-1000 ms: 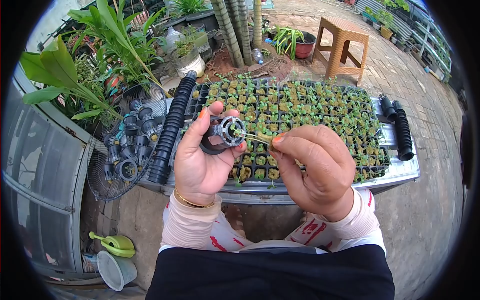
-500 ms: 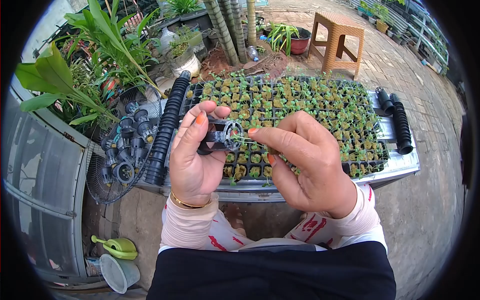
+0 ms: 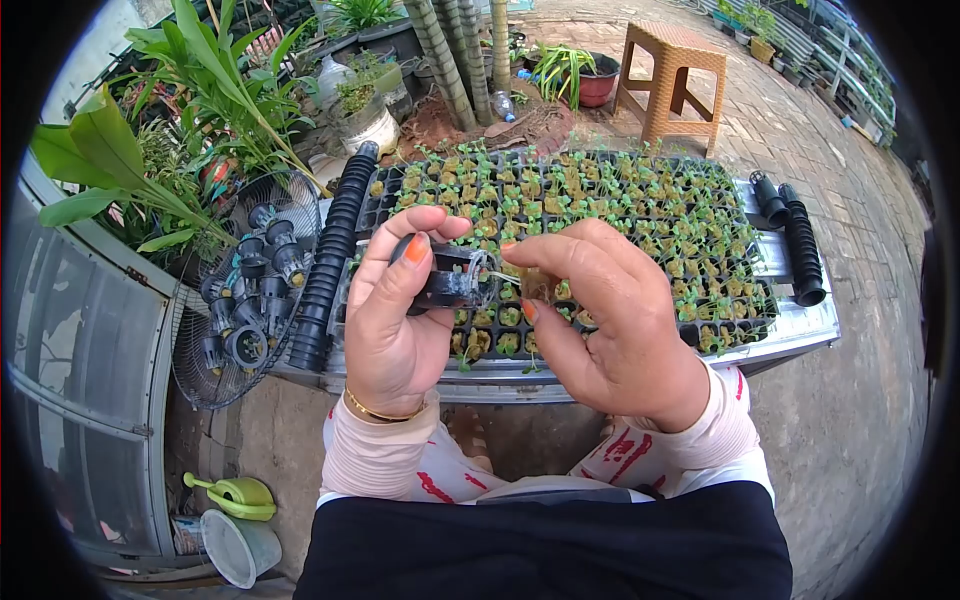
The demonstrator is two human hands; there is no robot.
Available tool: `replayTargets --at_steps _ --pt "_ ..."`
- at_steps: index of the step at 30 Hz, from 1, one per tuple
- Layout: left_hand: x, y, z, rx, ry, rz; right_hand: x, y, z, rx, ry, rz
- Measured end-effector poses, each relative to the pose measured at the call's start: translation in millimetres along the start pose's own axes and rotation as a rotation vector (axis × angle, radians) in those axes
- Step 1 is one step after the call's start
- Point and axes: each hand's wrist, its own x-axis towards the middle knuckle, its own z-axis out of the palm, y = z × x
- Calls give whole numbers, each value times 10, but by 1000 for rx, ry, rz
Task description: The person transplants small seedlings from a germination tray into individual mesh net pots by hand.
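My left hand [image 3: 392, 310] is closed round a black net pot [image 3: 447, 280] tipped on its side, its slotted end facing right. Between the thumb and forefinger of my right hand [image 3: 610, 315] is a seedling plug [image 3: 538, 284], a small brown cube. A pale stem runs from the plug to the net pot's end; the leaves are hidden there. Both hands are above the near edge of a black seedling tray [image 3: 620, 200] filled with sprouts in brown plugs.
A stack of black net pots [image 3: 345, 250] lies left of the tray, with a shorter stack [image 3: 805, 250] at right. Loose net pots [image 3: 250, 345] fill a wire basket [image 3: 190, 375]. A brown stool [image 3: 675, 50] stands behind; a green watering can [image 3: 240, 495] sits lower left.
The net pot has turned a little in my left hand. My right fingers have shifted, and the brown plug now shows between them, with its stem at the pot.
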Motion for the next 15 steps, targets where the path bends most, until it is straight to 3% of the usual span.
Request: replayTargets --at_steps 15 --pt "-4 -38 -23 143 -12 32 4 29 -4 126 -18 39"
